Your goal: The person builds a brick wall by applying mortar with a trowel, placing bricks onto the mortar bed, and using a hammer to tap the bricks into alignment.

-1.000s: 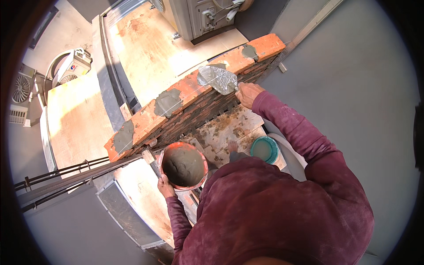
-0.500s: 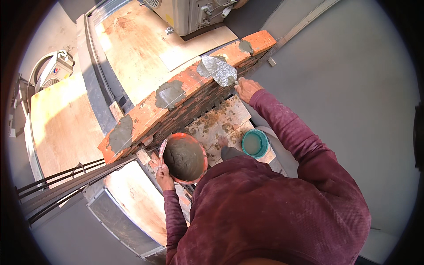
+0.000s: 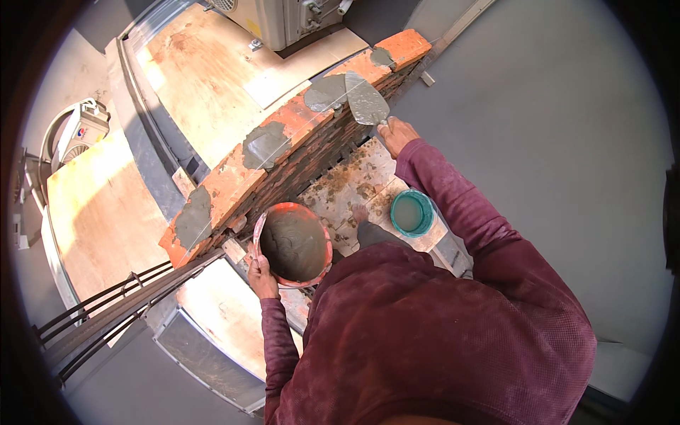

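My right hand is closed round the handle of a trowel, whose mortar-smeared blade reaches over the near edge of a brick wall. The blade's far side borders a mortar patch on the wall top. Two larger mortar patches lie further left along the bricks, and a small one sits near the right end. My left hand grips the rim of an orange bucket at its left side. Grey mortar fills much of the bucket, which is held close to my body.
A teal bucket of cloudy liquid stands on stained boards by my foot. A thin string runs along the wall top. Beyond it are plywood sheets and an air-conditioner unit. Dark bars jut out at lower left.
The trowel blade has shifted toward the wall's near edge and now looks dull grey rather than shiny. The mortar patch beside it is more exposed. My left hand still holds the bucket.
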Available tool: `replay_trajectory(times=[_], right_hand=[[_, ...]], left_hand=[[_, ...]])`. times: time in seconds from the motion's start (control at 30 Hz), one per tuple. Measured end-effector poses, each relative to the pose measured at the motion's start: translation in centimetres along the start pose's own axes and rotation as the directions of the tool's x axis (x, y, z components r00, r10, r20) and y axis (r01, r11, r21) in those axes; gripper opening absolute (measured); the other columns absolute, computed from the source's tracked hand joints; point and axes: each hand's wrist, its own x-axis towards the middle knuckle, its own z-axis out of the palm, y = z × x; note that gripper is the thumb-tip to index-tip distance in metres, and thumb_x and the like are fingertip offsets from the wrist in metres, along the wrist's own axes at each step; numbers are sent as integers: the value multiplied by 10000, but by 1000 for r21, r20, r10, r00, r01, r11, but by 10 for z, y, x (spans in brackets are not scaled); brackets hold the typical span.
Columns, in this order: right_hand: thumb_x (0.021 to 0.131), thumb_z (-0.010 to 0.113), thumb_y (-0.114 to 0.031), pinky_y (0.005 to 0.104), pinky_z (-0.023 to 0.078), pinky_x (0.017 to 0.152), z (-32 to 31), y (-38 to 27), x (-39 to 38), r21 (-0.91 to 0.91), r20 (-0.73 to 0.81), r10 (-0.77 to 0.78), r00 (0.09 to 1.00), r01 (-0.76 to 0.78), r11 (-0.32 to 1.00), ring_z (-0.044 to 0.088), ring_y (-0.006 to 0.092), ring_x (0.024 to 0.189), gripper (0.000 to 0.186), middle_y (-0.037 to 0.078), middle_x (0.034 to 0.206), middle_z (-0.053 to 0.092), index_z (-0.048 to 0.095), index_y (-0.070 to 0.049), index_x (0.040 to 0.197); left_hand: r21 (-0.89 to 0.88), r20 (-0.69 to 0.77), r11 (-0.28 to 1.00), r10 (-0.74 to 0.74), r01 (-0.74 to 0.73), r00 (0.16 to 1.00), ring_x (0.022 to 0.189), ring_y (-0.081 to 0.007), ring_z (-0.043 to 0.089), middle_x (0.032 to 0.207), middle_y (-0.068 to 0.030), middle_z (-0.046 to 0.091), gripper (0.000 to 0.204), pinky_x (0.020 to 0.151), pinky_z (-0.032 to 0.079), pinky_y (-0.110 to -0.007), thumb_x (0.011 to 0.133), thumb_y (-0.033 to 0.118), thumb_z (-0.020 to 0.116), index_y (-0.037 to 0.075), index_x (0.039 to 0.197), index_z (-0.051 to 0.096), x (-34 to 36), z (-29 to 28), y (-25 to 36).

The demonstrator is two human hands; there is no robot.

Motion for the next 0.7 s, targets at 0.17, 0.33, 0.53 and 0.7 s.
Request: replay_trajectory(times=[0.17,0.33,0.53,0.7], right_hand=[[988,404,-390,378,465,425,43,-15,-47,874,369,257,893,-428,231,507,193,484,344,59,660,478,474,-65,901],[1013,303,-391,365,470,514,120,-99,-27,839,393,133,910,-296,-456,492,189,551,360,58,660,462,439,-86,877],[978,380,-404,399,469,458,141,-83,-88,769,590,49,806,-541,-340,522,222,520,363,82,694,511,478,-58,929],[946,487,-322,358,468,409,69,5,-146,533,690,16,724,-523,665,544,208,461,336,71,691,527,494,-34,1119]], left_hand=[[-96,19,995,-26,28,999,577,-18,321,639,98,406,322,514,260,-207,990,303,531,103,739,548,6,-8,-9],[-79,31,996,-49,51,998,581,-19,321,647,95,430,321,515,253,-208,991,285,533,106,724,537,1,2,11],[-3,119,1000,-15,16,993,578,-16,326,641,97,424,333,513,252,-204,1000,277,515,107,714,541,9,-1,-3],[25,147,999,42,-46,988,560,-12,321,645,104,426,332,497,250,-198,1009,273,494,111,726,557,15,20,8]])
